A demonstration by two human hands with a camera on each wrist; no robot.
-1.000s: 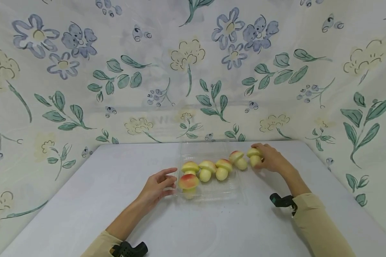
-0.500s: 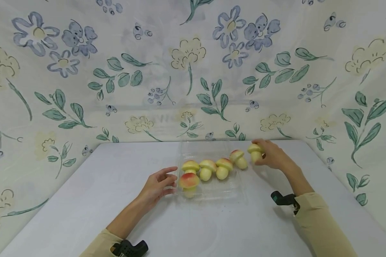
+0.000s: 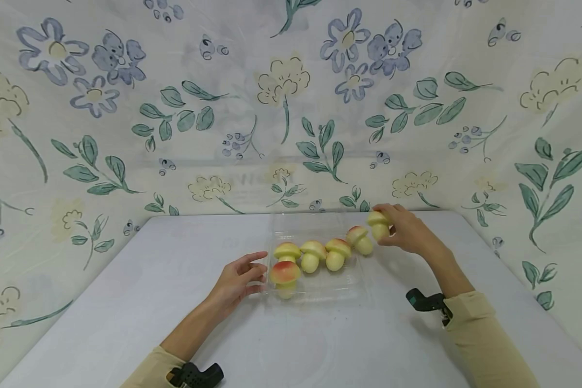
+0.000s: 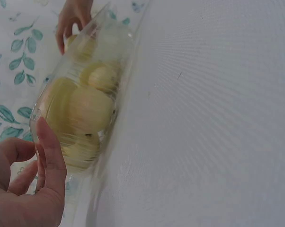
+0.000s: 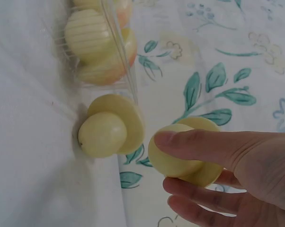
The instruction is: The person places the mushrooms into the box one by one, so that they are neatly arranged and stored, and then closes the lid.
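A clear plastic box holds several yellow toy mushrooms with reddish caps; the nearest toy mushroom stands at its front left. My left hand touches the box's left wall, and in the left wrist view its fingers lie relaxed along that side. My right hand pinches another toy mushroom between thumb and fingers, raised off the table. Just outside the box's right side, a single toy mushroom sits on the table, close beside the held one.
The white table runs back to a cloth backdrop printed with flowers and leaves. A black wrist camera is on the left sleeve, and a second camera is on the right.
My right hand has lifted its toy mushroom from the table and moved it slightly left, toward the mushroom outside the box. My left hand has stayed at the box.
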